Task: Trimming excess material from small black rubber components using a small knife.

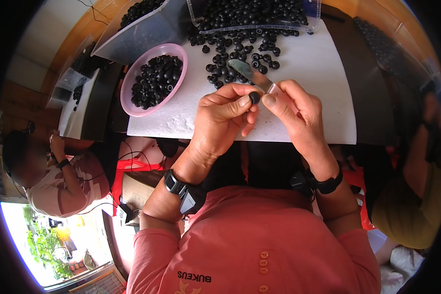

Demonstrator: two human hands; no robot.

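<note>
Between the thumb and index finger of my left hand is a small round black part, rubber-like in look. My right hand is closed on a small knife; its broad blade points up and to the left, away from me. The right thumb tip is close beside the black part; whether it touches cannot be made out. Just past the blade, several loose black parts with ring-shaped ends lie scattered on the white board. To the left of my hands stands a pink bowl filled with similar black parts.
A clear plastic bin heaped with black parts stands at the far side, and another translucent bin at the far left. One person sits at a table on the left; another person's arm shows at the right edge.
</note>
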